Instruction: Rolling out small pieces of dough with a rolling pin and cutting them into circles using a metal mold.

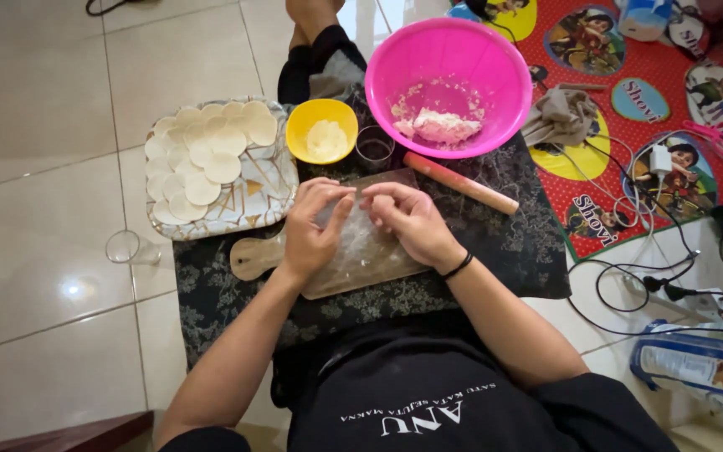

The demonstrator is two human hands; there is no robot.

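Both hands rest over a floured wooden cutting board (253,258) lying on a dark patterned cloth (512,243). My left hand (311,226) and my right hand (407,219) meet fingertip to fingertip at the board's far edge, pinching a small pale piece of dough (356,197) between them. The dough is mostly hidden by the fingers. A wooden rolling pin (460,182) lies just beyond my right hand. A tray (274,188) left of the board carries several thin round dough discs (207,155).
A pink bowl (449,84) with dough lumps stands behind the board, beside a yellow bowl (321,130) of flour and a small glass (375,149). Another glass (131,248) stands on the tiles at left. Cables and a charger (661,159) lie right, near a blue bottle (700,364).
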